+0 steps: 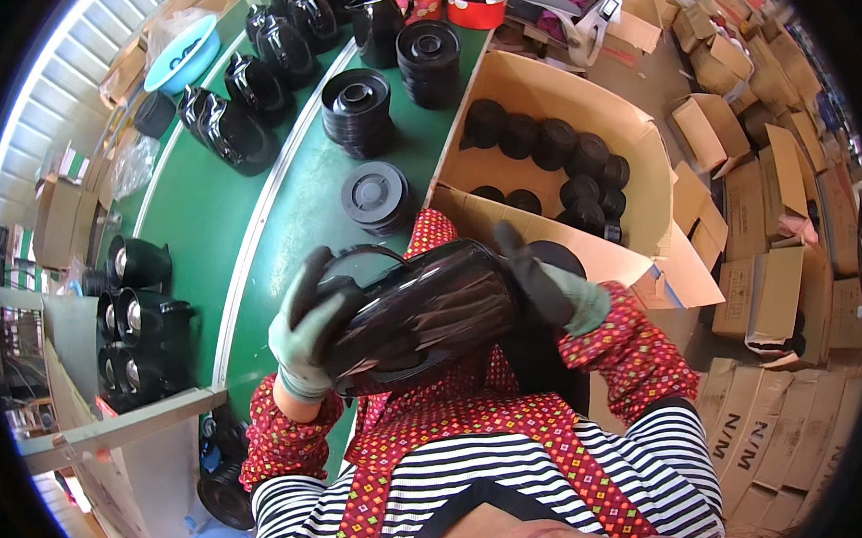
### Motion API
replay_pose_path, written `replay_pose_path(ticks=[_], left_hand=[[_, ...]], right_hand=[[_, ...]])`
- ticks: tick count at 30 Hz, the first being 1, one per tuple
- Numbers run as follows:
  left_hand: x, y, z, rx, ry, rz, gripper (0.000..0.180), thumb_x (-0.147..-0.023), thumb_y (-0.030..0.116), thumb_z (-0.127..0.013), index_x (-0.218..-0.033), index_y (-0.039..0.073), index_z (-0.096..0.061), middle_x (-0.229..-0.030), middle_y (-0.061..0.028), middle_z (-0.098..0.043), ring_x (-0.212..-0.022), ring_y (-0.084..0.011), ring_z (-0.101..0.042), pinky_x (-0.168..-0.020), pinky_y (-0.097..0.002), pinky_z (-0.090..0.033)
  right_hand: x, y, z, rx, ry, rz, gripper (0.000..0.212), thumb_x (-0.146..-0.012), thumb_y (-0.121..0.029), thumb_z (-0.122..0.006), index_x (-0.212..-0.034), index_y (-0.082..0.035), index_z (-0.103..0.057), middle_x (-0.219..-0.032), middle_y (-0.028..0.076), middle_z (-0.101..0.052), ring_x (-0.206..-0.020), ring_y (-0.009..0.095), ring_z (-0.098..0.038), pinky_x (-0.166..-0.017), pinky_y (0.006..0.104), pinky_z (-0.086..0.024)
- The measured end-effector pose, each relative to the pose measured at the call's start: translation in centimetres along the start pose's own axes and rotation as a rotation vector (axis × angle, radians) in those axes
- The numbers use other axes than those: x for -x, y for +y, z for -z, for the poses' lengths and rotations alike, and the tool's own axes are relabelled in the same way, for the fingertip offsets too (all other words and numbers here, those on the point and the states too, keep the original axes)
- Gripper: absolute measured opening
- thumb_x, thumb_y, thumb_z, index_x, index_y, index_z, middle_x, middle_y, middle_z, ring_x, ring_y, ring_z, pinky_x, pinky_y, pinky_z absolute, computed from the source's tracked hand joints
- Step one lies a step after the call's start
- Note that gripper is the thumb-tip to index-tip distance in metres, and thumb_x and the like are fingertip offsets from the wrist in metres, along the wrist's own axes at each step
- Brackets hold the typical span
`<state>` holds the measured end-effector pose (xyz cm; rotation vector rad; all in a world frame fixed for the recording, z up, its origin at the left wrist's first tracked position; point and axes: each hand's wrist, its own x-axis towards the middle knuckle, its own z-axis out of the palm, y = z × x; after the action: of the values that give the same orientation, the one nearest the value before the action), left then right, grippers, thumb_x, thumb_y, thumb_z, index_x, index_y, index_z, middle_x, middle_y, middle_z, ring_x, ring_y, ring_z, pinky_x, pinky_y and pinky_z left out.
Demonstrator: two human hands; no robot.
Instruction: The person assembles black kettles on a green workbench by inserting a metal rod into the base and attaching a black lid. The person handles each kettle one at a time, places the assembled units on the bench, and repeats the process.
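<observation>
A glossy black jug with a handle lies sideways in front of my chest, between my two gloved hands. My left hand is closed around its left end, by the handle. Against the right end presses my right hand, its fingers stretched along the jug; their far sides are hidden. Partly covered behind the right hand is a round black part. Just beyond the jug, a short stack of round black lids stands on the green work surface.
Taller stacks of black lids and several black jugs stand farther off. At right is an open carton with black round parts along its sides. More jugs lie at left. A blue basin sits at the far left.
</observation>
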<state>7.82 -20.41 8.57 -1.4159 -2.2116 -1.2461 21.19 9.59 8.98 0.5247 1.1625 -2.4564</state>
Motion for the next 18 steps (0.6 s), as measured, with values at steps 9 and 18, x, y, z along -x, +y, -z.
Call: replay_pose_path(ticks=[9, 18], left_hand=[[-0.1, -0.3, -1.9, 0.329, -0.059, 0.275, 0.071, -0.068, 0.028, -0.097, -0.122, -0.008, -0.069, -0.129, -0.0273, -0.068, -0.108, -0.0332, -0.074, -0.098, -0.0442, -0.058], [1.2, -2.0, -2.1, 0.745, -0.178, 0.508, 0.074, -0.068, 0.031, -0.095, -0.124, -0.008, -0.069, -0.126, -0.0153, -0.074, -0.113, -0.0225, -0.070, -0.100, -0.0387, -0.056]], right_hand=[[1.7, 1.0, -2.7, 0.377, 0.036, 0.761, 0.080, -0.106, -0.058, -0.053, -0.157, 0.002, -0.043, -0.166, 0.023, -0.039, -0.147, 0.034, -0.047, -0.122, 0.0456, -0.037], [0.7, 4.3, -1.2, 0.384, 0.193, 0.972, 0.094, -0.101, -0.078, -0.043, -0.153, 0.000, -0.047, -0.149, 0.019, -0.060, -0.130, 0.029, -0.064, -0.112, 0.0421, -0.049]])
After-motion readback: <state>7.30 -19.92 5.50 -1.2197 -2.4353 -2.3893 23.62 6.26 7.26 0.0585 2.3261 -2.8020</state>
